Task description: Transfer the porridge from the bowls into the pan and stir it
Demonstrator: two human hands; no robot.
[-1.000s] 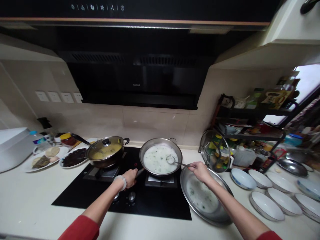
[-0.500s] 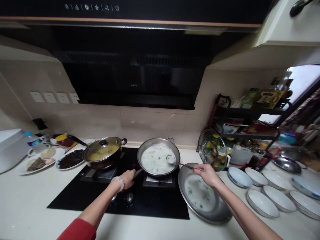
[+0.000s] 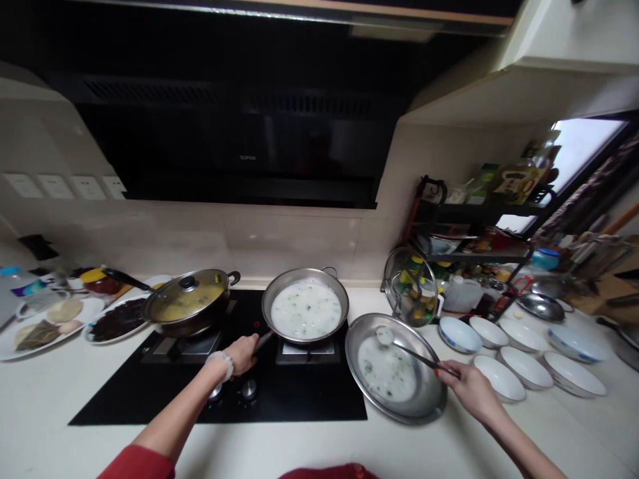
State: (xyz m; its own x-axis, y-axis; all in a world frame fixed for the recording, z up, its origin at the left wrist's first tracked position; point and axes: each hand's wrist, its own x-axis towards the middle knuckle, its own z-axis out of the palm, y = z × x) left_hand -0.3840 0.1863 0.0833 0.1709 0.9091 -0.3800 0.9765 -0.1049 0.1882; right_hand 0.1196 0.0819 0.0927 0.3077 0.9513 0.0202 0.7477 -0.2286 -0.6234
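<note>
Right grip [image 3: 472, 389] closed round the end of the handle of one ladle [image 3: 417, 356], fingers wrapped, no other thing visible in it. Ladle slants left and away from that grip, its bowl end over the far left part of one metal basin [image 3: 429, 382]; can't tell if it touches the liquid. Basin sits on the bench [image 3: 249, 452], just left of the right grip.

Left grip [image 3: 240, 356] closed on the handle of one open pan [image 3: 304, 276], which is on the stove [image 3: 130, 392], ahead and to the right of that grip. White soup [image 3: 307, 309] with green bits in the pan, similar in the basin.

Counts: one lidded pan [image 3: 210, 318] on the stove's left burner, two knobs [image 3: 248, 389] visible, seven bowls [image 3: 525, 366] in two rough rows on the right, one glass lid [image 3: 412, 286] upright by the rack, two plates [image 3: 106, 340] of food at left plus one partly hidden, four wall sockets [image 3: 90, 187].
</note>
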